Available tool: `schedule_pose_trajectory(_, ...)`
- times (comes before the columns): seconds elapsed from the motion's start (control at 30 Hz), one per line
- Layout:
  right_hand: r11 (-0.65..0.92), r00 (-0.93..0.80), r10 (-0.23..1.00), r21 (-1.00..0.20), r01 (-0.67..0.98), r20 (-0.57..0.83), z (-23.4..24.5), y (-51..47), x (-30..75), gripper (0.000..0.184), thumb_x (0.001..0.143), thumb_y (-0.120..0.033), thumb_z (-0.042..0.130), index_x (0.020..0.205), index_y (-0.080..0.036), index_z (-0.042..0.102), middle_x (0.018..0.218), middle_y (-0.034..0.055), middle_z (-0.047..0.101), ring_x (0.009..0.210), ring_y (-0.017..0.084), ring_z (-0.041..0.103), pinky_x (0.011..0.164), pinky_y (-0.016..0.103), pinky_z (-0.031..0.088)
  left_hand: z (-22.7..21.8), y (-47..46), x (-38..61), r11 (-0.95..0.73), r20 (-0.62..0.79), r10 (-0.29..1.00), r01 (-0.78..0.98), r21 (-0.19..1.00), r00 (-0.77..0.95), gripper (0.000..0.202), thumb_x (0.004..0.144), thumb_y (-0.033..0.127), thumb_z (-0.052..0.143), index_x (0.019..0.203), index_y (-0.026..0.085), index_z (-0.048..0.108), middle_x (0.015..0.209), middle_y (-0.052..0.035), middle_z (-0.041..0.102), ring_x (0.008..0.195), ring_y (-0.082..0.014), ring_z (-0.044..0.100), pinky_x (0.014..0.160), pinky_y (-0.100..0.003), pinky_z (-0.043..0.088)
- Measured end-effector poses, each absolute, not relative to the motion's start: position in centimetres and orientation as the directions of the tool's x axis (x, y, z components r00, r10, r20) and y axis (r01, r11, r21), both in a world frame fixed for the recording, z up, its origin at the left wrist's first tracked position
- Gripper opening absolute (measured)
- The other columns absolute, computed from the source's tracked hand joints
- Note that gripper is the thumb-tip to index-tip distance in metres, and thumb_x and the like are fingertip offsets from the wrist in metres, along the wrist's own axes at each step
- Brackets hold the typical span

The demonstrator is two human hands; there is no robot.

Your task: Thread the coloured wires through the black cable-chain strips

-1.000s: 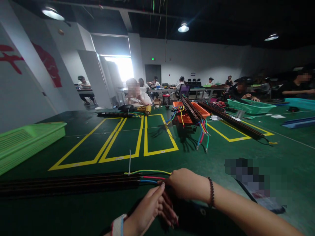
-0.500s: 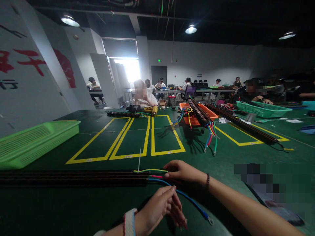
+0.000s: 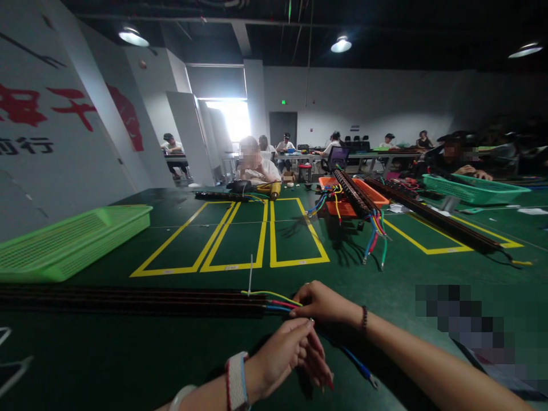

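Observation:
A long dark bar with ridged sides (image 3: 128, 301) lies across the near table, running off to the left. From its right end come a yellow-green wire (image 3: 269, 294), a red wire (image 3: 282, 303) and a blue wire (image 3: 277, 309). My right hand (image 3: 321, 302) is closed round these wires just past the bar's end. The blue wire's ring terminal (image 3: 374, 381) sticks out below. My left hand (image 3: 291, 354) is just below and in front, fingers loosely bent and apart, with nothing plainly held. A white cable tie (image 3: 250, 274) stands up on the bar near its end.
A green basket (image 3: 85, 242) stands at the left. Yellow tape frames (image 3: 233, 267) mark the green table. An orange basket (image 3: 377, 191) with a wired bar (image 3: 353, 191) across it, another long bar (image 3: 440, 217) and a teal basket (image 3: 475, 189) lie beyond. People sit farther back.
My right hand has drawn the wires together; the red and blue now run into its grasp, and the blue end hangs lower. The view has shifted slightly, so the scene sits farther right.

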State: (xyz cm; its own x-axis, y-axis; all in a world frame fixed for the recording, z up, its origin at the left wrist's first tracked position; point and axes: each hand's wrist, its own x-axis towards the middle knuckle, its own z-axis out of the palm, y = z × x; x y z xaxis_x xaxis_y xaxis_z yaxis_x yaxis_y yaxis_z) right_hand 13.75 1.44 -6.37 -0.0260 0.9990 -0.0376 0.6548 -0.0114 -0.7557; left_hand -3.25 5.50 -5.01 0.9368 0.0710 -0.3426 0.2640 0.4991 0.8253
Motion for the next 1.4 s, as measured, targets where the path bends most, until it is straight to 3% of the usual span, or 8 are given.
schedule_pose_trajectory(0.2,0.142,-0.056,0.977,-0.428,0.893,0.207,-5.4,1.2,12.6,0.021,0.082,-0.031,0.062,0.07,-0.015,0.066,0.065,0.0004,0.061,0.067,0.012,0.048,0.075,0.027,0.03,-4.9,5.7,-3.2,0.57,-0.32,0.053,0.235,0.787,0.946,0.046,0.085,0.055,0.038,0.08,0.011,0.053,0.07,-0.0141,0.065,0.066,-0.0219,0.065,0.062,-0.031,0.047)
schedule_pose_trajectory(0.43,0.123,-0.099,0.975,-0.113,0.986,0.198,-3.8,0.8,11.6,0.013,0.083,-0.021,0.056,0.074,-0.02,0.066,0.07,0.0016,0.06,0.073,0.016,0.043,0.071,0.031,0.025,-5.4,6.2,-3.0,0.697,-0.374,0.04,0.242,0.675,0.927,0.065,0.085,0.061,0.031,0.092,0.002,0.057,0.093,-0.0244,0.063,0.08,-0.0238,0.065,0.083,-0.036,0.044)
schedule_pose_trajectory(0.57,0.148,-0.156,0.973,0.062,0.987,0.171,-3.6,0.7,11.0,0.01,0.082,-0.023,0.057,0.078,-0.018,0.064,0.071,0.0041,0.057,0.071,0.018,0.04,0.068,0.033,0.026,-5.7,6.3,-2.9,0.818,-0.313,0.086,0.112,0.564,0.946,0.04,0.088,0.038,0.041,0.106,0.004,0.053,0.103,-0.0199,0.062,0.092,-0.0223,0.062,0.092,-0.038,0.04)
schedule_pose_trajectory(0.73,0.196,-0.238,0.96,0.254,0.947,0.145,-3.9,0.5,10.1,0.01,0.084,-0.017,0.055,0.076,-0.015,0.061,0.075,0.0065,0.058,0.076,0.02,0.043,0.07,0.035,0.03,-5.8,6.3,-2.8,0.898,-0.372,0.267,-0.09,0.431,0.889,0.013,0.084,0.022,0.047,0.082,0.011,0.054,0.084,-0.0095,0.063,0.085,-0.0172,0.06,0.089,-0.033,0.042)
schedule_pose_trajectory(0.9,0.17,-0.234,0.959,0.342,0.924,0.157,-4.8,0.4,8.7,0.01,0.082,-0.014,0.056,0.086,-0.012,0.065,0.085,0.0095,0.061,0.079,0.021,0.048,0.073,0.034,0.037,-5.0,6.2,-2.5,0.91,-0.442,0.341,-0.173,0.378,0.83,0.013,0.088,0.024,0.048,0.088,0.014,0.056,0.084,-0.0037,0.062,0.075,-0.0111,0.058,0.076,-0.025,0.045)
schedule_pose_trajectory(1.17,0.027,-0.188,0.935,0.466,0.884,0.301,-7.6,-0.9,6.2,0.042,0.076,-0.021,0.057,0.113,0.0,0.059,0.114,0.0201,0.057,0.107,0.032,0.046,0.095,0.047,0.035,-4.9,6.0,-2.3,0.884,-0.501,0.403,-0.185,0.429,0.766,0.008,0.087,0.017,0.049,0.09,0.014,0.056,0.091,-0.0037,0.062,0.083,-0.0104,0.058,0.081,-0.022,0.044)
schedule_pose_trajectory(1.27,-0.004,-0.15,0.94,0.448,0.894,0.308,-6.7,-1.3,5.8,0.043,0.076,-0.021,0.058,0.114,-0.002,0.059,0.114,0.0186,0.057,0.102,0.03,0.049,0.09,0.045,0.039,-5.4,6.2,-2.2,0.889,-0.475,0.393,-0.193,0.415,0.787,0.008,0.087,0.017,0.049,0.083,0.013,0.055,0.083,-0.0019,0.061,0.077,-0.009,0.057,0.077,-0.02,0.044)
schedule_pose_trajectory(1.4,0.052,-0.135,0.97,0.369,0.928,0.203,-3.3,-1.6,6.4,0.022,0.078,-0.017,0.059,0.097,-0.008,0.065,0.085,0.0103,0.062,0.076,0.022,0.052,0.068,0.035,0.043,-6.3,6.4,-2.0,0.892,-0.434,0.371,-0.185,0.413,0.821,0.013,0.085,0.014,0.051,0.073,0.013,0.051,0.069,0.0014,0.055,0.062,-0.0064,0.052,0.063,-0.018,0.042)
